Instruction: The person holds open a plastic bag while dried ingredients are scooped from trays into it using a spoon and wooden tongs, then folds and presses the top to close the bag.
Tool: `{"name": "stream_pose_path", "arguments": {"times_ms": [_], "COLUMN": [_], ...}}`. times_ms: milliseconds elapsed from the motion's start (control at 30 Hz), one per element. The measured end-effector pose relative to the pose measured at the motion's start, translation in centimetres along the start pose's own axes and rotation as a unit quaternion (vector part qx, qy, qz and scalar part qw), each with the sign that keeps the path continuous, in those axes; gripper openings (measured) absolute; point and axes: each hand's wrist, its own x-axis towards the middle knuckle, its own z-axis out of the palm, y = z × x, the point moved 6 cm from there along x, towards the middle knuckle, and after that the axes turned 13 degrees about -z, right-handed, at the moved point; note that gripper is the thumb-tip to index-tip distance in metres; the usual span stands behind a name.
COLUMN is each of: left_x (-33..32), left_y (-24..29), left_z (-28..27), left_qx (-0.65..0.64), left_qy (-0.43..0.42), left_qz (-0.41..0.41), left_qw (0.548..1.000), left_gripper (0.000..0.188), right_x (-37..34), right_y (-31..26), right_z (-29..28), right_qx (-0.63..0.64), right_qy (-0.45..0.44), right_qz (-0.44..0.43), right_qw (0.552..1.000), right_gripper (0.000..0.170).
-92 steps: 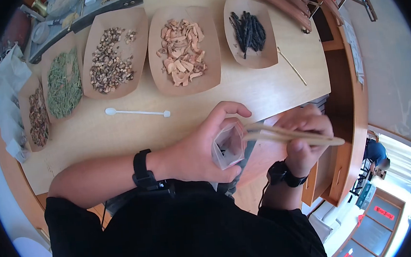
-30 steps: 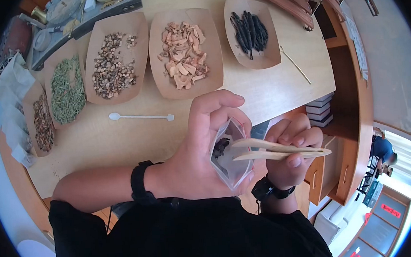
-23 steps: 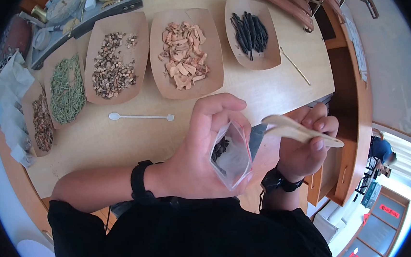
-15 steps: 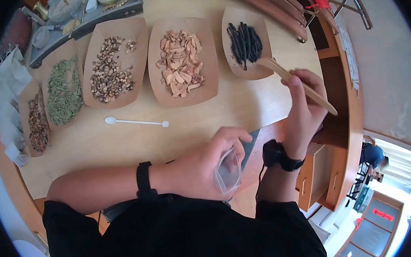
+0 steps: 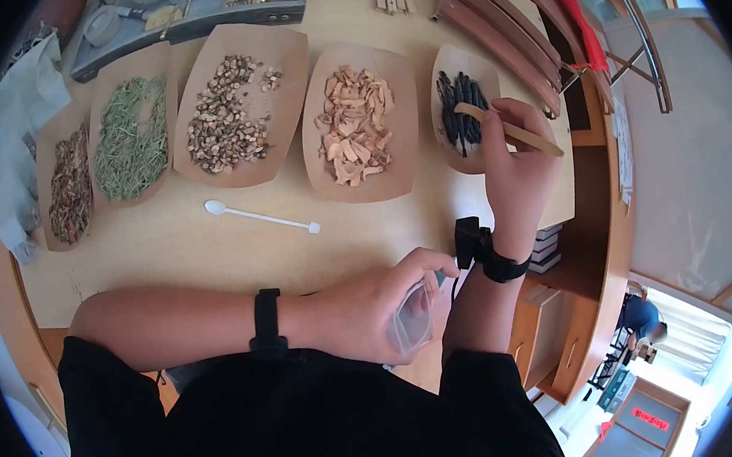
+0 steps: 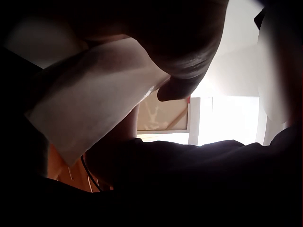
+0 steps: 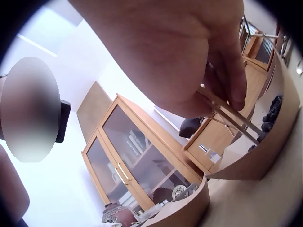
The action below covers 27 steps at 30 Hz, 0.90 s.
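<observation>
My left hand (image 5: 364, 314) holds a clear plastic bag (image 5: 411, 321) with its mouth facing up, low in front of my body; in the left wrist view the bag (image 6: 94, 94) looks pale and blurred. Wooden tongs (image 5: 520, 137) are pinched in my right hand (image 5: 523, 169), over the right side of a paper tray (image 5: 455, 157) of dark, long pieces (image 5: 462, 118). The right wrist view has the tong tips (image 7: 253, 135) at the dark pieces (image 7: 272, 116). Whether a piece lies between the tips, I cannot tell.
Left of the dark pieces stand paper trays of tan slices (image 5: 356, 126), small chunks (image 5: 224, 124), green stems (image 5: 131, 139) and brown bits (image 5: 69, 187). A white spoon (image 5: 262, 218) lies nearer me. Brown curved slats (image 5: 496, 29) stand at the back right.
My right hand has carried the tongs from beside the bag up to the tray of dark pieces. The head view has shifted, and the bag is still in my left hand.
</observation>
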Motion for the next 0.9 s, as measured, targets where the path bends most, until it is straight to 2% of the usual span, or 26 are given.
{"name": "stream_pose_path", "arguments": {"times_ms": [133,200,233,333,433,467,500,533,600,667,733,800,867,900], "left_x": [0.2,0.4,0.4,0.5,0.3,0.2,0.0,0.1,-0.2,-0.3,-0.4,-0.3,-0.1,0.0], "left_y": [0.1,-0.1,0.0,0.1,0.0,0.8,1.5,1.4,2.3,2.4,2.4,2.2,2.1,1.9], "left_z": [0.0,-0.1,-0.1,-0.8,-1.6,-1.9,-1.9,-1.6,-1.5,-1.9,-2.0,-2.3,-2.5,-2.6], "left_qx": [-0.02,-0.071,-0.071,-0.136,-0.152,-0.137,-0.123,-0.125,-0.077,-0.064,-0.049,-0.078,-0.1,-0.121], "left_qy": [0.003,0.007,0.007,0.02,0.063,0.079,0.093,0.089,0.126,0.13,0.136,0.144,0.141,0.138], "left_qz": [-0.011,-0.022,-0.022,-0.052,-0.064,-0.027,0.01,0.004,0.068,0.059,0.055,0.04,0.03,0.018], "left_qw": [1.0,0.997,0.997,0.989,0.984,0.987,0.988,0.988,0.987,0.988,0.988,0.986,0.985,0.983], "left_gripper": [0.093,0.094,0.094,0.097,0.099,0.1,0.101,0.101,0.104,0.105,0.106,0.106,0.104,0.103], "right_x": [-0.1,-0.5,-0.8,-2.2,-5.2,-6.4,-7.4,-8.4,-10.2,-11.2,-11.6,-12.0,-12.0,-11.7], "right_y": [0.4,0.9,0.6,-1.7,-3.5,-4.2,-5.3,-6.1,-6.8,-7.4,-7.9,-7.7,-7.8,-7.7], "right_z": [-0.3,-1.2,-1.6,-4.6,-5.9,-5.7,-5.2,-4.6,-4.1,-4.3,-4.3,-4.8,-4.5,-4.6], "right_qx": [0.011,0.065,0.065,0.092,0.277,0.341,0.372,0.409,0.416,0.398,0.35,0.343,0.338,0.35], "right_qy": [-0.008,0.046,0.046,0.178,0.229,0.237,0.236,0.223,0.198,0.182,0.128,0.107,0.015,0.019], "right_qz": [0.024,0.043,0.042,0.052,0.005,-0.017,-0.008,0.014,0.025,0.036,0.036,0.035,0.028,0.01], "right_qw": [1.0,0.996,0.996,0.978,0.933,0.91,0.898,0.885,0.887,0.899,0.927,0.933,0.94,0.937], "right_gripper": [0.017,0.018,0.018,0.013,0.021,0.023,0.027,0.026,0.028,0.029,0.027,0.027,0.029,0.029]}}
